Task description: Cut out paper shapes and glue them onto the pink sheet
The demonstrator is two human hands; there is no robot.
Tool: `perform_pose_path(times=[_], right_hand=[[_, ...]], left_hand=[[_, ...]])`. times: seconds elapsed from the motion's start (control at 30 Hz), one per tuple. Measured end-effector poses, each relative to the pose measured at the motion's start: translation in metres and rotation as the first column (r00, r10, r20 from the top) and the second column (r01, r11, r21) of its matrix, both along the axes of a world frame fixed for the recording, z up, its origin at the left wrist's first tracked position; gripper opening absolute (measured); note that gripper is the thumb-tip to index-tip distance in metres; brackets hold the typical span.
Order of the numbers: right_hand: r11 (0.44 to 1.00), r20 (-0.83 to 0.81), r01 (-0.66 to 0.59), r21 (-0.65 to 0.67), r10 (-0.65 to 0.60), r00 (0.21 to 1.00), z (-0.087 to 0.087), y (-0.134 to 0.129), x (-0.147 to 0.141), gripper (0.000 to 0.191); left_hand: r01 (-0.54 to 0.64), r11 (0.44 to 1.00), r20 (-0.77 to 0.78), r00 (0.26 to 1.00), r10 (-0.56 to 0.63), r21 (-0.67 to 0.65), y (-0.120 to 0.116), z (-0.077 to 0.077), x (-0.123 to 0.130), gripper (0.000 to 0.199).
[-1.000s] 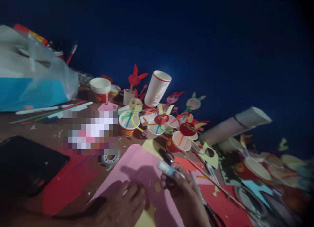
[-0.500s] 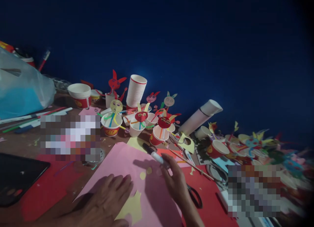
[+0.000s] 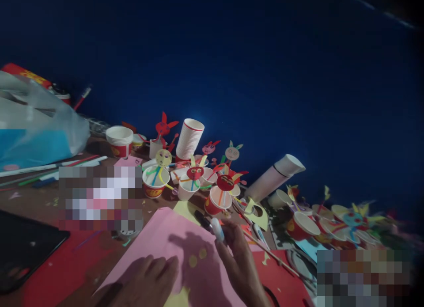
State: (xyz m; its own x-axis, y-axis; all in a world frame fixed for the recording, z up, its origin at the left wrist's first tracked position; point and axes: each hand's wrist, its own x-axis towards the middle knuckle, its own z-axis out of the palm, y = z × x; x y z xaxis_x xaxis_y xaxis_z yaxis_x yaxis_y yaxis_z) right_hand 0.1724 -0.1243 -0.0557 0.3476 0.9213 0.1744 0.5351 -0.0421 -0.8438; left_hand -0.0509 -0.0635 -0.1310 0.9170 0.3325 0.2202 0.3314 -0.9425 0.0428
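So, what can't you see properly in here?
All in the head view:
- Pink paper under the left hand: the hand covers it.
- White tube, lower end: hidden by the right hand.
- Black slab: cut off by the left edge.
- Colourful things, far right: blurred.
- Whatever the two blocky patches cover: can't tell.

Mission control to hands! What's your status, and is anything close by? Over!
Right hand holding white tube. Left hand on pink paper. Black marker close beside tube. Over.
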Motion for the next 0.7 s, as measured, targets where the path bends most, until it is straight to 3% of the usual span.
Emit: perform_pose_path(times=[0.07,0.17,0.27,0.33,0.47,0.7], right_hand=[[0.998,0.025,-0.059,-0.039,0.060,0.998,0.000,0.008,-0.004,0.030],[0.994,0.043,-0.094,-0.064,0.096,0.994,0.003,0.016,-0.006,0.017],[0.995,0.024,-0.093,-0.041,0.094,0.995,0.012,0.019,0.001,0.014],[0.995,0.102,-0.088,-0.038,0.092,0.991,0.019,0.018,0.009,0.016],[0.992,0.130,-0.060,-0.114,0.074,0.989,0.025,0.023,0.009,0.015],[0.995,0.250,-0.023,-0.102,0.048,0.967,-0.004,0.069,-0.025,0.014]], left_hand=[[-0.025,1.000,-0.055,0.998,0.026,0.011,0.001,-0.013,0.006,0.044],[-0.048,0.999,-0.110,0.993,0.047,-0.008,0.001,-0.022,0.012,0.036],[-0.016,1.000,-0.136,0.991,0.013,-0.018,0.000,-0.015,0.012,0.035],[-0.014,1.000,-0.132,0.991,0.013,-0.007,-0.001,-0.006,0.010,0.037],[-0.023,1.000,-0.145,0.989,0.020,-0.012,-0.002,0.002,0.011,0.035],[-0.039,0.999,-0.155,0.987,0.038,-0.002,-0.005,0.003,0.011,0.034]])
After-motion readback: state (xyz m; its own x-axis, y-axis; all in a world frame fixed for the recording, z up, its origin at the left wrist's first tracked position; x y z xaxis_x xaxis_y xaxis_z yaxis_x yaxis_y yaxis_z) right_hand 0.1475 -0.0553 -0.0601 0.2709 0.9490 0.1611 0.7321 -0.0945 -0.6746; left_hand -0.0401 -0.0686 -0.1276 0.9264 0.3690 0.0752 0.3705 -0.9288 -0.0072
